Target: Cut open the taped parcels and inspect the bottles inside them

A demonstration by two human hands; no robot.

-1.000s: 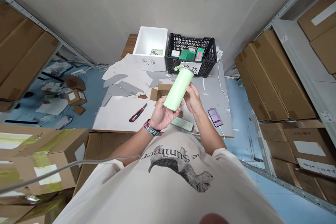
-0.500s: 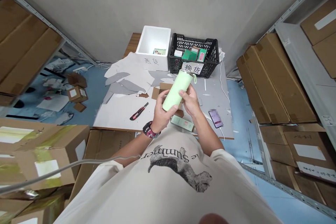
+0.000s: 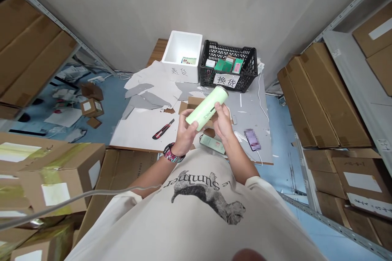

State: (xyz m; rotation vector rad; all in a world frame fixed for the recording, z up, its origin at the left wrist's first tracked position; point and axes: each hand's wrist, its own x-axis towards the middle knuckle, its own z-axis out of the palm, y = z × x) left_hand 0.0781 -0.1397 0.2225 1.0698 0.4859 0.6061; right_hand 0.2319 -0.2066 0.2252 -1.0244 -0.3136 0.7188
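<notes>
A light green insulated bottle (image 3: pixel 206 108) is held tilted above the table, its metal-rimmed end pointing up and to the right. My left hand (image 3: pixel 186 132) is closed round its lower end. Higher up, my right hand (image 3: pixel 222 120) grips its side, close to dark lettering on the surface. Beneath the hands lies an opened cardboard box (image 3: pixel 196 101), partly hidden by the bottle. A pale green carton (image 3: pixel 212 143) rests at the table's near edge, between my forearms. To the left of my left hand is a red and black box cutter (image 3: pixel 163 129).
At the back of the table (image 3: pixel 141 130) stand a white foam box (image 3: pixel 180 74) and a black crate (image 3: pixel 229 55) holding green packages. Torn paper (image 3: pixel 147 102) covers the left side. A phone (image 3: pixel 252 139) with a cable lies right. Cartons (image 3: pixel 58 175) and loaded shelves flank the table.
The bottle has been turned about its length and tipped flatter, so dark lettering now shows and its strap loop is out of sight. Both hands still hold it.
</notes>
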